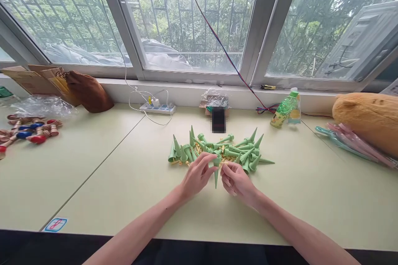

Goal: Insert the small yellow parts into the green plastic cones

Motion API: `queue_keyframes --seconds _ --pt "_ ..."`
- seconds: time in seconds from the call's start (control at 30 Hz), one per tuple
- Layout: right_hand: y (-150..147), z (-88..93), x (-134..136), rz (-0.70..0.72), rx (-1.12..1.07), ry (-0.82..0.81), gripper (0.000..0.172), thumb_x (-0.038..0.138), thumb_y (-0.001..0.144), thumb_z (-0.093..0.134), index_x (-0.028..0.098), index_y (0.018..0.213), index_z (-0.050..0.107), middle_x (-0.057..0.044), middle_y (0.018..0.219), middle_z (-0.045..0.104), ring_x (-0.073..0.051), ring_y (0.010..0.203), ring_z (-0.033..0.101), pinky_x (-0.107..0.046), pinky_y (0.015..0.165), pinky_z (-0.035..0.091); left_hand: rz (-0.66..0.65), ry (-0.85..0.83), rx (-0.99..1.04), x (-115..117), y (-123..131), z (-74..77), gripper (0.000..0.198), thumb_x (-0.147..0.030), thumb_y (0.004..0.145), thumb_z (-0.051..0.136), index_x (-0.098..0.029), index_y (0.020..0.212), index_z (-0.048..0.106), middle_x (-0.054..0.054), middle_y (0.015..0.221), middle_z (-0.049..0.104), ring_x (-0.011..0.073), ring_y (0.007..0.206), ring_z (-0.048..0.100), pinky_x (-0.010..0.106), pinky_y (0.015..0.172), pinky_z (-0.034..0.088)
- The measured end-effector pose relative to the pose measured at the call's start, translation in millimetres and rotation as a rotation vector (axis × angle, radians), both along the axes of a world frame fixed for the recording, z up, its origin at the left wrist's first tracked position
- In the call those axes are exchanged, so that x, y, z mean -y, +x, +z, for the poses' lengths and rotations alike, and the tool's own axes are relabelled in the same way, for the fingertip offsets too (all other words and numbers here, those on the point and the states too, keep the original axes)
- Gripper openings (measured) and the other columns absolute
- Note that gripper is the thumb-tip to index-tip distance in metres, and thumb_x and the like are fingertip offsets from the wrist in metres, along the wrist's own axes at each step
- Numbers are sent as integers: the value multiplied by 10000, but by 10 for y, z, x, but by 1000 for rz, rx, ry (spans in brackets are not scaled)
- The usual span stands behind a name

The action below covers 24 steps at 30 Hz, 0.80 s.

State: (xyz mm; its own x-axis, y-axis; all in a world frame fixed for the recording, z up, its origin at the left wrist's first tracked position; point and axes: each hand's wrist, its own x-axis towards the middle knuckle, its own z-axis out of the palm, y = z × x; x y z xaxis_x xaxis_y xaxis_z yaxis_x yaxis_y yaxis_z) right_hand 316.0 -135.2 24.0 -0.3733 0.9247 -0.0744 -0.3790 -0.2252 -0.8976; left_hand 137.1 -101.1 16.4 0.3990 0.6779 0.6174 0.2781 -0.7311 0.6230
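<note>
My left hand (pixel 199 174) pinches a green plastic plant-watering spike (pixel 216 179) near its wide collar, with the pointed end hanging down. Close on its right, my right hand (pixel 238 180) is closed, thumb and fingertip together on a small yellow plastic valve (pixel 222 165) at the side of the collar. The fingers partly hide it, so I cannot tell whether it sits in the collar. Just beyond both hands lies a loose pile of green spikes (pixel 247 151), pointing various ways, with several small yellow valves (pixel 228 154) among them.
Behind the pile stand a blurred dark object (pixel 219 120) and a power strip (pixel 158 109) with white cables. To the right are a green bottle (pixel 284 107) and a tan plush toy (pixel 367 120). Wooden kendama toys (pixel 37 128) lie far left, near a brown bag (pixel 90 91).
</note>
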Motion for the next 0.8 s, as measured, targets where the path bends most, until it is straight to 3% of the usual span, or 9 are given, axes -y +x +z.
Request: queue_keyframes --seconds 0.2,0.27,0.37,0.43,0.57,0.8 --pt "3 17 -9 -120 30 93 420 539 881 651 175 705 536 94 486 408 -32 315 327 -167 295 241 55 -208 123 17 53 71 295 -394 975 509 -201 1198 517 35 939 625 47 473 473 185 464 392" --pt "19 15 -13 -160 70 151 415 531 894 636 177 704 532 89 503 413 -35 320 338 -174 298 256 66 -316 189 15 62 108 321 -461 992 441 -165 1019 564 1 755 609 54 432 458 183 445 367" --pt "49 5 -18 -184 154 230 408 527 918 601 180 715 531 81 507 433 -42 307 364 -189 305 266 5 -516 226 12 66 153 592 -562 994 346 -147 620 543 -29 439 451 68 368 400 194 430 331" --pt "60 -8 -14 -170 199 282 394 518 928 589 182 729 534 77 496 447 -51 307 388 -195 317 273 -72 -663 233 18 71 169 706 -628 972 319 -149 487 504 -17 375 398 71 342 373 203 405 292" --pt "44 -46 16 -108 249 361 390 507 936 582 190 717 517 71 486 449 -62 338 396 -202 355 323 -116 -877 225 34 84 168 783 -721 915 324 -140 439 543 4 356 410 77 309 359 214 360 229" --pt "29 -74 37 -99 307 409 389 500 944 571 187 717 531 62 507 451 -69 371 408 -208 380 335 -216 -927 166 9 13 166 752 -672 936 346 -118 504 614 26 392 498 74 302 380 206 342 239"
